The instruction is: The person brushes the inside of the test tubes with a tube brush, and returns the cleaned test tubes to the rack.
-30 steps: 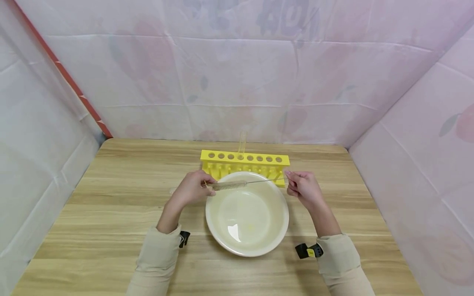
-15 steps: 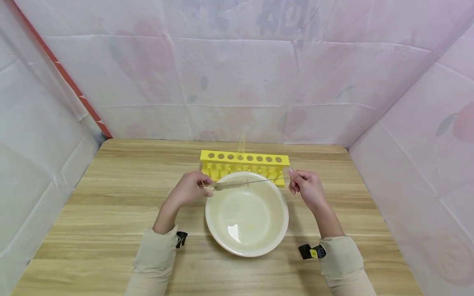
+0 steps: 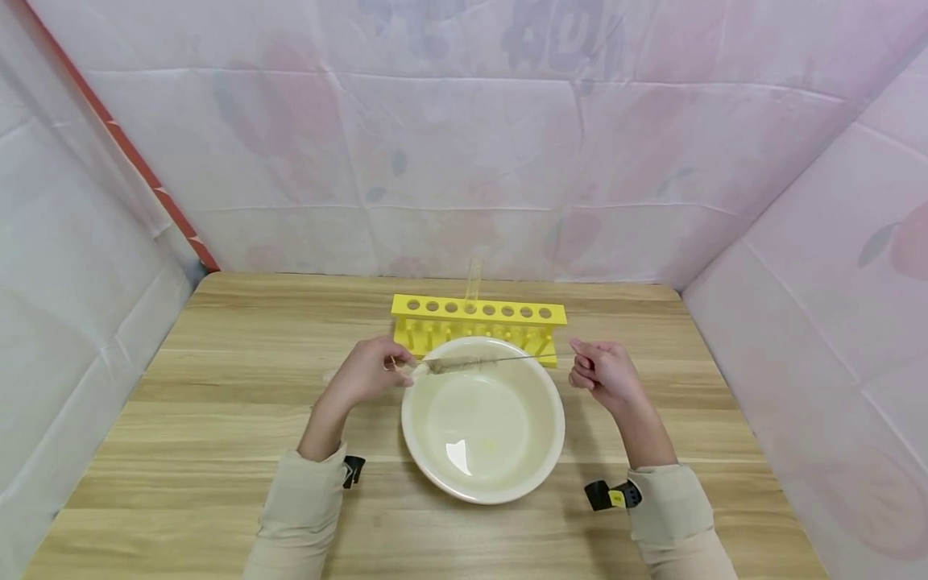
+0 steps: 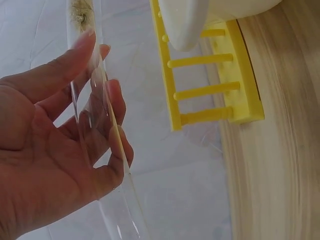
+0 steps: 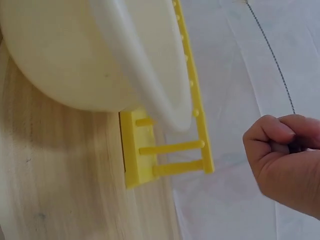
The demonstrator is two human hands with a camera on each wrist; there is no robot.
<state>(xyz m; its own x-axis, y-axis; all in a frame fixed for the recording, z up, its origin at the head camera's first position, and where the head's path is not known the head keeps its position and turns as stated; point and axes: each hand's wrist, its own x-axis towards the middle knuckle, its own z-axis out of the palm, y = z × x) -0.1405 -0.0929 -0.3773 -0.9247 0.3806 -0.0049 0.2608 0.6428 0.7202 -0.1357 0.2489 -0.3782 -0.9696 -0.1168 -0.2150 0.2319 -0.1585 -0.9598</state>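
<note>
My left hand (image 3: 368, 372) holds a clear test tube (image 4: 119, 212) nearly level above the back of a cream basin (image 3: 559, 427). In the left wrist view, its fingers wrap loosely round the glass, with the thumb on the near side. Inside the tube sits the bristle head (image 4: 80, 15) of a test tube brush (image 3: 449, 365). From it, a thin twisted wire handle (image 5: 274, 55) runs right to my right hand (image 3: 607, 374), which pinches its end between thumb and curled fingers. The basin contains some liquid with a bright reflection.
Just behind the basin stands a yellow test tube rack (image 3: 480, 315), partly hidden by the rim. Another clear tube (image 3: 474, 279) stands upright in one of its holes. Printed cloth walls (image 3: 464, 161) enclose the wooden table (image 3: 217, 419) at the back and sides.
The right hand has shifted slightly right, drawing the brush a little that way within the tube. The left hand has eased slightly left, still holding the tube.
</note>
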